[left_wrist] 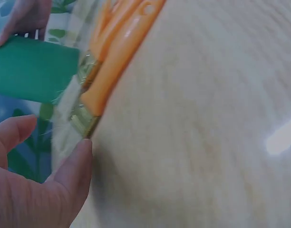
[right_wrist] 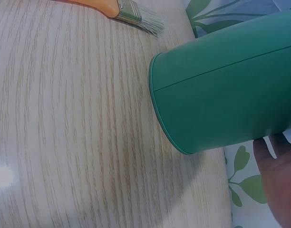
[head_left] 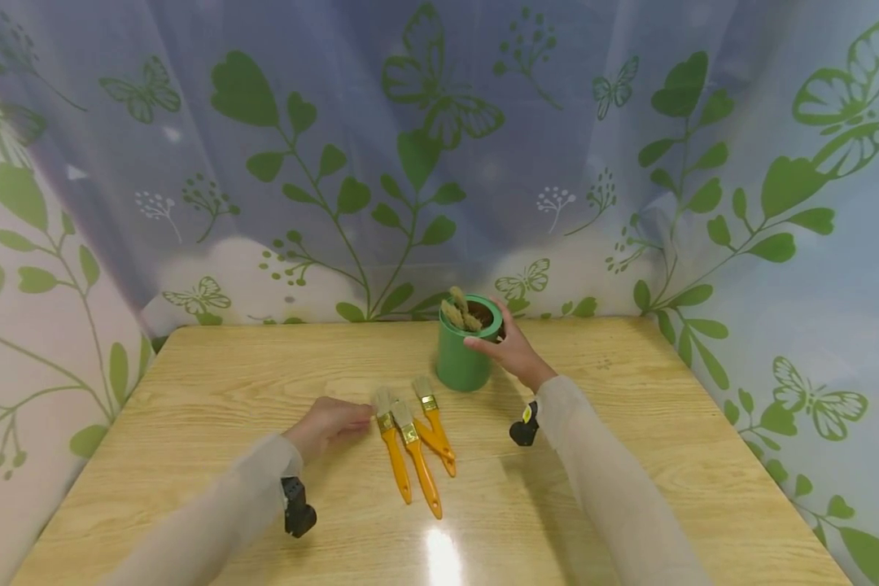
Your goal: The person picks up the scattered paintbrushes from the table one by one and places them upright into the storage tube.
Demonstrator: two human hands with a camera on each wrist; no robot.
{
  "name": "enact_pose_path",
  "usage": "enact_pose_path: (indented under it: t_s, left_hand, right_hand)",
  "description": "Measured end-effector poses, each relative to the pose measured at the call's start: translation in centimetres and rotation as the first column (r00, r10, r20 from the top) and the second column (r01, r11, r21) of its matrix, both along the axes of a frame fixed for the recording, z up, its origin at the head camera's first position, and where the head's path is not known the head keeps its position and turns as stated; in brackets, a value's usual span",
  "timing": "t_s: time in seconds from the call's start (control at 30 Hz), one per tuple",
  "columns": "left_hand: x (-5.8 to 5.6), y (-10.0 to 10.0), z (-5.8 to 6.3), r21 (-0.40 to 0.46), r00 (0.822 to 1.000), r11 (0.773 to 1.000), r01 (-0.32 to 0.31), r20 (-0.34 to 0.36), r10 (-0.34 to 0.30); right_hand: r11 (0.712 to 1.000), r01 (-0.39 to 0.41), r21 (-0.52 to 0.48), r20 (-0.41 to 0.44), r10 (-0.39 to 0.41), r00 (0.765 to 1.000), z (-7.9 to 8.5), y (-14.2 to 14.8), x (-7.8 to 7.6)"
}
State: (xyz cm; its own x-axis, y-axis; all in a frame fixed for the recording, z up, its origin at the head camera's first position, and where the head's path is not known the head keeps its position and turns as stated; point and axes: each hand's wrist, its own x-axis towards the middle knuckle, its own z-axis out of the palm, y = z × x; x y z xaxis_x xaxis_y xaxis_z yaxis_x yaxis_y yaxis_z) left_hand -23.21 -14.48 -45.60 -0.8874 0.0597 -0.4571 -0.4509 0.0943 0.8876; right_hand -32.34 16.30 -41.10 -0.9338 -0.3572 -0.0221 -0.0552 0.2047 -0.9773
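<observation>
Several flat paintbrushes with orange handles, brass-coloured ferrules and pale bristles lie on the wooden table; the leftmost paintbrush (head_left: pixel 396 460) is nearest my left hand (head_left: pixel 331 423). In the left wrist view, that hand's thumb and fingers are spread apart, one fingertip right at the brush's ferrule (left_wrist: pixel 84 119); whether it touches is hard to tell. My right hand (head_left: pixel 516 352) grips a green cylindrical container (head_left: pixel 461 358) near its top, thumb at the front rim and fingers at the far side. Tan bristly tips (head_left: pixel 460 312) stick up from inside it; their lower parts are hidden.
Behind the wooden table (head_left: pixel 249 366) hangs a curtain (head_left: pixel 483 187) printed with green leaves and butterflies, which also runs along both sides. The container stands near the table's back edge. A bright reflection shows on the table near the front.
</observation>
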Motion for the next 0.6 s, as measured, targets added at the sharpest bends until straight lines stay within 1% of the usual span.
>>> enact_pose_path:
  t_s: [0.1, 0.23, 0.4, 0.47, 0.6]
  left_hand:
    - [0.3, 0.2, -0.7, 0.001, 1.000, 1.000, 0.002, -0.005, -0.002]
    - [0.7, 0.6, -1.5, -0.007, 0.999, 1.000, 0.020, -0.024, -0.021]
    - [0.8, 1.2, -2.0, -0.022, 0.999, 1.000, -0.007, -0.042, 0.007]
    - [0.8, 1.6, -1.9, -0.049, 0.999, 0.999, -0.024, -0.047, 0.021]
    - [0.9, 2.3, -1.6, -0.157, 0.997, 0.987, -0.042, -0.075, 0.030]
  right_hand:
    - [1.000, 0.001, 0.004, 0.002, -0.001, 1.000, -0.1, 0.0, -0.1]
    - [1.000, 0.004, 0.007, 0.003, -0.004, 1.000, -0.2, 0.0, -0.1]
    - [1.000, 0.006, 0.001, 0.003, -0.006, 1.000, -0.2, 0.0, -0.1]
    - [1.000, 0.007, 0.001, 0.007, -0.007, 1.000, -0.2, 0.0, -0.2]
    - [1.000, 0.009, -0.014, 0.009, -0.009, 1.000, -0.7, 0.1, -0.7]
